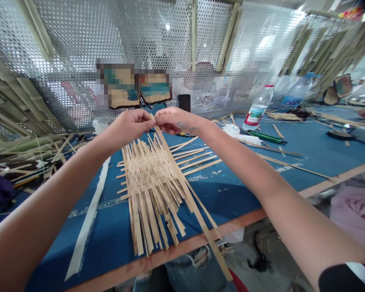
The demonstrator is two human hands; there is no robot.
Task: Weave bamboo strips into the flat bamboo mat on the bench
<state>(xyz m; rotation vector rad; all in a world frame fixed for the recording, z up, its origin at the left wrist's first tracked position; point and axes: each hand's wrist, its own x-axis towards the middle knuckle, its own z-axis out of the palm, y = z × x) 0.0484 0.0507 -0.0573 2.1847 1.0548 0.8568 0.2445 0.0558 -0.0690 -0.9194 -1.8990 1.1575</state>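
Note:
A half-woven mat of thin bamboo strips [152, 178] lies on the blue table [231, 190], its loose ends reaching to the near edge. One long bamboo strip [197, 211] runs diagonally from the mat's far side down past the table's front edge. My left hand [130, 125] and my right hand [173, 119] meet above the mat's far end. Both pinch the top end of that long strip, fingertips almost touching.
A plastic water bottle [258, 107] with a red label stands at the back right, a green pen-like tool [266, 137] near it. Loose strips litter the table; bamboo stalks [24, 146] pile at the left. A perforated metal screen [158, 48] backs the table. A white strip [88, 219] lies left.

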